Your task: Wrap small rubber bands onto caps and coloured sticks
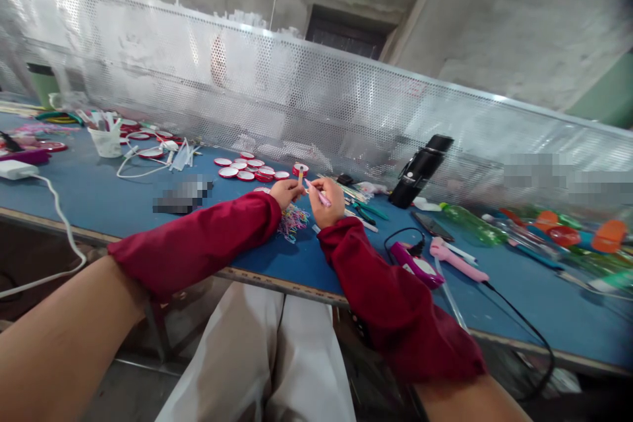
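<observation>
My left hand (pixel 287 193) is closed on a small thin stick (pixel 301 176) that stands upright between its fingers. Right beside it, my right hand (pixel 329 203) grips a pink pen-like tool (pixel 318 194), its tip close to the stick. Below the hands lies a pile of small multicoloured pieces (pixel 295 223) on the blue table (pixel 247 237). Several red-rimmed white round lids (pixel 246 175) lie behind and left of my left hand. Pliers with teal handles (pixel 370 211) rest to the right of my right hand.
A black bottle (pixel 420 171) leans at the back right. Nearer are a purple device (pixel 417 266) and a pink corded tool (pixel 457 262). Green plastic bottles (pixel 472 223) lie far right. A blurred dark object (pixel 182 196) and a white cup (pixel 106 141) are left. A perforated metal screen (pixel 277 92) stands behind.
</observation>
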Demonstrator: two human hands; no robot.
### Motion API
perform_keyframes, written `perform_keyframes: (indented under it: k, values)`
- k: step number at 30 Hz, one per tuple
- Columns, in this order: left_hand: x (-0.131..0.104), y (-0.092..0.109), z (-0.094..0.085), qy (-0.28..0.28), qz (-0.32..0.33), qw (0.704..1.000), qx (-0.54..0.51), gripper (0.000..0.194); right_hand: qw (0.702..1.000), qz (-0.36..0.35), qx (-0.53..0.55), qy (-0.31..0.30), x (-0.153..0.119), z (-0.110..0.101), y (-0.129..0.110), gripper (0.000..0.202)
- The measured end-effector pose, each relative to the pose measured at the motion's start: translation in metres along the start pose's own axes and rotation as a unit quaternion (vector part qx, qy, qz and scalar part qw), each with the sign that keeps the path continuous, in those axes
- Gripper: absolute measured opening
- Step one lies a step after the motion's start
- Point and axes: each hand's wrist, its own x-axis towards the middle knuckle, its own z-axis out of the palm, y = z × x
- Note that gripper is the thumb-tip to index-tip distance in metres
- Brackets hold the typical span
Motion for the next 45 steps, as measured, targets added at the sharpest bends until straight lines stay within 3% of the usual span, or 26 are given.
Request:
perform_keyframes:
  k: [5, 20, 25, 36, 41, 45]
  values:
    - [0.002, -0.004, -0.001, -0.009, 0.022, 1.0, 0.001, 0.029, 1.0, -0.018, 0.003, -0.012, 0.0, 0.001, -0.002, 0.012]
    - [-0.003, 0.005, -0.001, -0.002, -0.009, 1.0, 0.017, 0.025, 1.0, -0.007, 0.01, -0.009, 0.0, 0.001, -0.002, 0.013]
    - [-0.002, 0.003, -0.002, -0.015, 0.016, 1.0, 0.019, 0.024, 1.0, -0.013, 0.009, -0.02, 0.0, 0.001, -0.003, 0.014]
    - [-0.002, 0.004, -0.001, -0.005, 0.004, 1.0, 0.013, 0.027, 1.0, 0.001, 0.013, -0.024, 0.0, 0.0, -0.005, 0.013]
    - [-0.001, 0.002, -0.002, 0.001, -0.01, 1.0, 0.027, 0.019, 1.0, 0.015, 0.02, -0.018, 0.0, 0.0, -0.004, 0.014]
    - [0.0, -0.001, -0.002, -0.016, 0.014, 1.0, 0.02, 0.026, 0.999, 0.0, 0.022, -0.024, 0.0, 0.0, -0.006, 0.014]
